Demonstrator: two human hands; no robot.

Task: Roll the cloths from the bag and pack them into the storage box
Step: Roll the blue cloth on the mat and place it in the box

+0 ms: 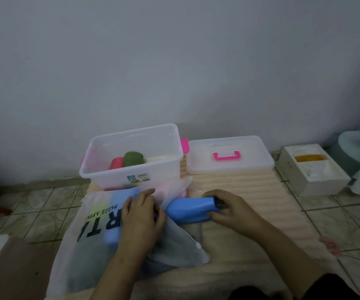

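Observation:
A translucent white bag (88, 241) with black lettering lies on a peach ribbed mat (239, 185), with coloured cloths showing through it. My left hand (141, 215) rests at the bag's mouth, fingers closed on its edge and a light blue cloth (118, 200). My right hand (229, 207) grips a folded blue cloth (188, 210) that sticks out of the bag. Behind them stands the clear storage box (131, 169) with pink latches, holding a rolled green cloth (133, 158), a rolled red cloth (116, 163) and a pale one.
The box's clear lid (259, 156) with a pink handle lies on the mat at the right. A white foam box (317, 176) stands on the tiled floor further right, near a pale round base. The grey wall is close behind.

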